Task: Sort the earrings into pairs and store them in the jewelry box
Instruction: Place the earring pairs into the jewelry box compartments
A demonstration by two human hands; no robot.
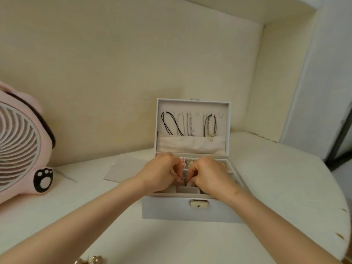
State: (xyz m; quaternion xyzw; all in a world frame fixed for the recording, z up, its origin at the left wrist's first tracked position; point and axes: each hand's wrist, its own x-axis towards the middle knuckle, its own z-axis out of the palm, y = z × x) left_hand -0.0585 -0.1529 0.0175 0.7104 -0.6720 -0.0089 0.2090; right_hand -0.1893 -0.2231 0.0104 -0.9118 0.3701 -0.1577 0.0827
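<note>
The jewelry box (pixel 171 208) sat in the middle of the white table (pixel 276 187). It was open, and its lid (pixel 193 105) stood straight up at the far side. Necklaces (pixel 172 124) hung inside the lid, above a soft pocket (pixel 191 143). A gold lock (pixel 199 203) was on the near wall of the box.

Both hands were over the open tray, close together. The left hand (pixel 162 172) had its fingers curled in, with the tips pointing down. The right hand (pixel 211 174) was curled the same way, just beside it. Their fingertips came near each other above a little square space (pixel 187 189) at the near middle of the tray. I could not tell if either hand pinched something, because anything there was too small to see.

Some gold bits (pixel 223 165) lay in the tray on the far right, just past the right hand. A few round shiny earrings (pixel 94 259) lay on the table at the near edge, well apart from the box.

A pink fan (pixel 21 147) stood on the far left. A flat grey sheet (pixel 123 168) lay on the table just left of the box.
</note>
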